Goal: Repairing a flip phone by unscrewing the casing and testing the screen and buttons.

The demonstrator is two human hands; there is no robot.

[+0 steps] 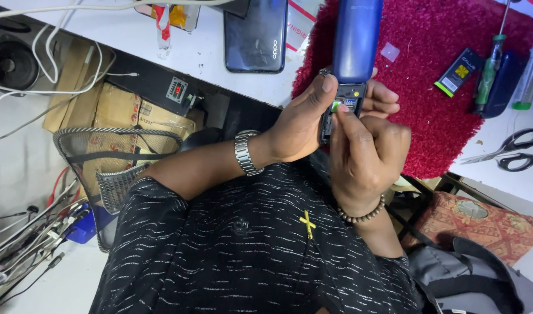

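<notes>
At frame center, the left hand (304, 125) is gripping the blue phone (355, 43) by its open lower end, while the right hand (365, 154) is curling narrow, its forefinger pressing into the exposed compartment. Beyond them, the red mat (441, 87) is carrying a battery (458, 72) and screwdriver (490, 64) at upper right, with scissors (507, 151) lying just beside the mat and a dark phone (256, 35) resting at upper center.

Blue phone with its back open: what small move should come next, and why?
Probably press the small green piece flat into its slot. The right hand has a fingertip on it in the open bay of the blue phone, while the left hand steadies the body.
</notes>
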